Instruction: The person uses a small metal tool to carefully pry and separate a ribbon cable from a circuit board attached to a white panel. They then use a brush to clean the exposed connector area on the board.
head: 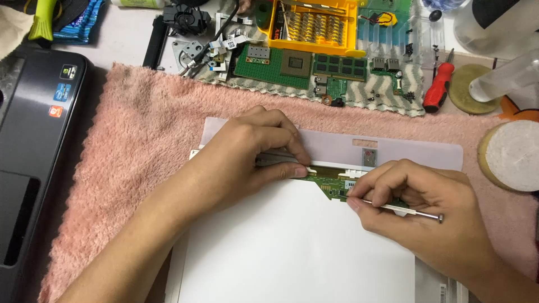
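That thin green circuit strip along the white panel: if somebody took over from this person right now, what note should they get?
Left hand: fingers pressed flat on the white flap above the green circuit strip, holding no tool.
Right hand: pinching a thin metal tool, its tip at the strip.
White panel lies on the pink towel; other boards, a yellow bit case and a red screwdriver lie behind.
Done: flap folded back, strip exposed.
Left: strip remains on the panel.
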